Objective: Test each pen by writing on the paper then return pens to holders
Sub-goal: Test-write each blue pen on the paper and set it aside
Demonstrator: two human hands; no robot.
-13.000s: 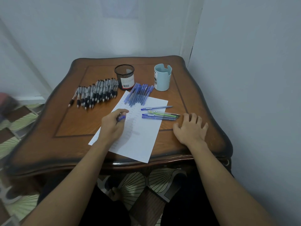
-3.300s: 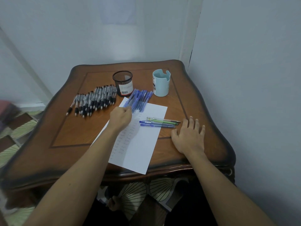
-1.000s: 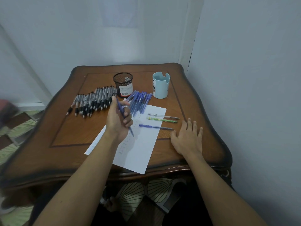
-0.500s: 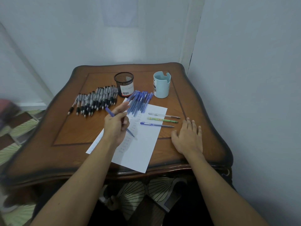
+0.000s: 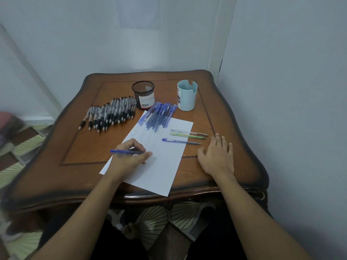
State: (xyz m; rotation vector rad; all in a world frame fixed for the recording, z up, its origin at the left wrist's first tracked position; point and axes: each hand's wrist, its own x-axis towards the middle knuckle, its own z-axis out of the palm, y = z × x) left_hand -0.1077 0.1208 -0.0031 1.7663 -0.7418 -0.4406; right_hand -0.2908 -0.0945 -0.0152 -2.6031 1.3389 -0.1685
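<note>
Your left hand [image 5: 129, 158] is pinching a blue pen [image 5: 124, 152] over the paper [image 5: 165, 166], while your right hand [image 5: 217, 156] is lying flat on the desk [image 5: 84, 147] beside it.

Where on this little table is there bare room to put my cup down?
Bare wood: left of the paper, nearer than the black pens; also the table's far left corner behind them. Crowded: from mesh holder and blue holder down through blue pens and loose pens to the right hand.

Likely a home. A carved wooden worktop [image 5: 90, 147] fills a corner of plain walls [image 5: 281, 81], with fan-patterned floor tiles [image 5: 28, 141] at 9 o'clock.
</note>
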